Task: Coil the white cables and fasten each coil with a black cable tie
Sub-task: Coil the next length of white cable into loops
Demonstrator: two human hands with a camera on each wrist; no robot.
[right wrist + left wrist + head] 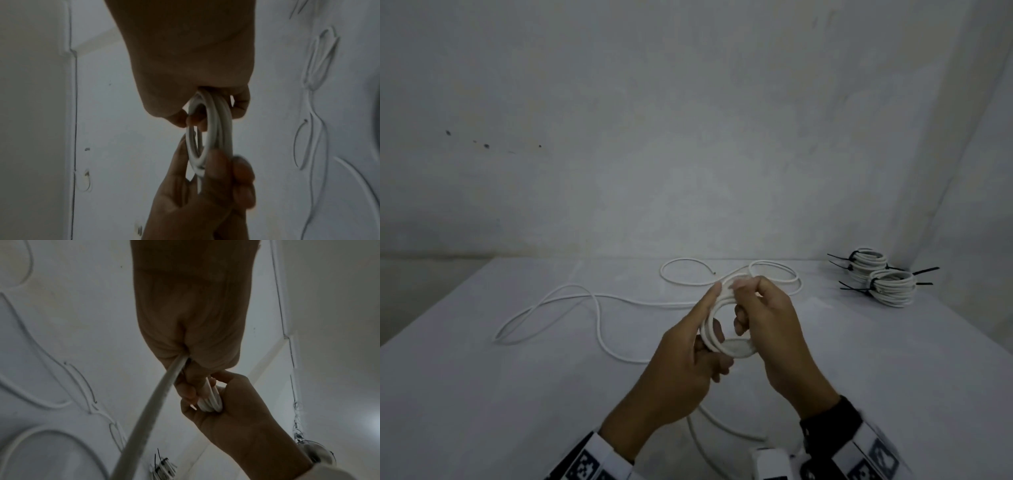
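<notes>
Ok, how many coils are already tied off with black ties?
2, both at the table's far right, touching: one tied coil nearer the wall, another just in front. The coil in the hands has no tie visible.

A partly wound coil of smooth white round cable [717, 329] stands upright above the table's [482, 394] near middle, its loose length [585, 301] snaking leftward; two finished white coils bound with black plastic ties [876, 277] sit stacked at the far right corner.
</notes>
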